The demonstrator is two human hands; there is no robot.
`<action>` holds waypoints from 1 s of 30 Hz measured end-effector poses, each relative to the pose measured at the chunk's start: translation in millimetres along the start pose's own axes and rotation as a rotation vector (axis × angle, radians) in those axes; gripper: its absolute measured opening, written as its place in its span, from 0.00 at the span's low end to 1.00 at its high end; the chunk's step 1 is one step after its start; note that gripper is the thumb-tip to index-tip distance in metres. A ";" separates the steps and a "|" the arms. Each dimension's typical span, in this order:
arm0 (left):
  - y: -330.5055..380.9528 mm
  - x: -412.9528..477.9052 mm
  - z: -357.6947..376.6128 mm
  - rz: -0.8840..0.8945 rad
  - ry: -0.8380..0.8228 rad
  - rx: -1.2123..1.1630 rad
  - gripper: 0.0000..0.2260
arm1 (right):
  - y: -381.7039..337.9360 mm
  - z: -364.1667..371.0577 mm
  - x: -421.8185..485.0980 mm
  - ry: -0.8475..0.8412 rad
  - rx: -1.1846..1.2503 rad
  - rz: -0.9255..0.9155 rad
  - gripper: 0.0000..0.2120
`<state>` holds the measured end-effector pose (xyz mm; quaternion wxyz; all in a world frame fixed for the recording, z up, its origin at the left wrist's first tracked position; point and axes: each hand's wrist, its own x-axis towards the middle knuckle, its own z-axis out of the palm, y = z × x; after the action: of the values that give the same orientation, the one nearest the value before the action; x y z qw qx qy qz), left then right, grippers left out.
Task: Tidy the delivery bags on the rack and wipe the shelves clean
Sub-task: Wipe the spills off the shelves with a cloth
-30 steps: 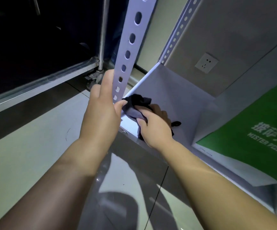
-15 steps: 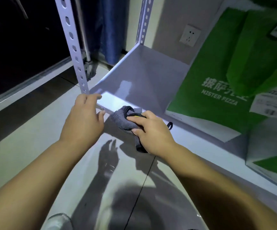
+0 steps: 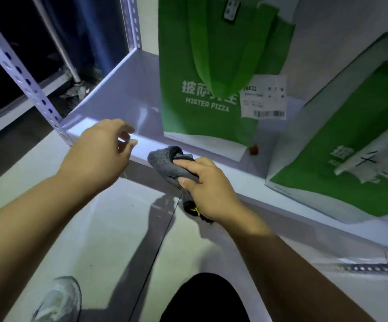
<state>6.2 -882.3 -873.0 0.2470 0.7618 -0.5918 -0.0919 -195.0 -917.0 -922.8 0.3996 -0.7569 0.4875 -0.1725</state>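
A white metal shelf [image 3: 123, 94] runs from upper left to lower right. My right hand [image 3: 205, 189] grips a grey cloth [image 3: 165, 163] against the shelf's front edge. My left hand [image 3: 100, 152] hovers just left of the cloth with fingers loosely curled, holding nothing. A green delivery bag [image 3: 202, 66] marked MISTER PIZZA stands upright on the shelf behind the cloth, with a white receipt [image 3: 264, 96] on it. A second green and white bag [image 3: 351, 145] leans at the right.
A perforated rack post [image 3: 21, 73] rises at the shelf's front left corner, another post [image 3: 132, 24] at the back. A small brown crumb [image 3: 253, 150] lies on the shelf between the bags. Pale floor, my shoe [image 3: 58, 298] and my knee are below.
My left hand has let go of the front post and moved right along the shelf edge. My right hand has slid the cloth rightward along the front edge. The view swung toward the bags.
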 end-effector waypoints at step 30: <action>-28.7 99.8 70.4 -0.159 0.018 -0.724 0.03 | 31.0 0.3 -5.3 0.337 -0.028 0.185 0.17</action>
<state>28.6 -990.5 -932.3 0.4979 0.6695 -0.4576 -0.3074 -215.9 -918.6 -946.2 0.3157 -0.6746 0.6176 -0.2525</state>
